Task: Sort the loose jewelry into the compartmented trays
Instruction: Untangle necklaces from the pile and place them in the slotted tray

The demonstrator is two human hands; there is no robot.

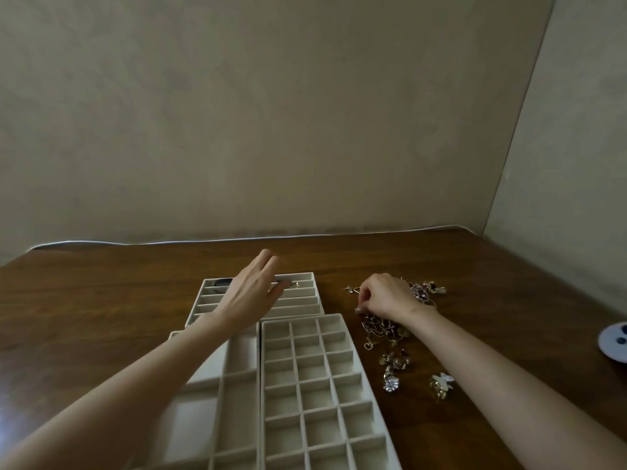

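3 trays sit on the counter (101, 317): the far tray (302, 301), its long slots running left to right, and 2 lying lengthwise towards the person, the left tray (239, 391) and the grid tray (295, 378), edge to edge. The left hand (252, 288) is released, fingers straight, over the far tray. The loose jewelry (390, 334) strings out near to far, just right of the grid tray; the right hand (383, 296) curls down, pinching a piece. Counter wood stretches from there to a white disc (614, 340)
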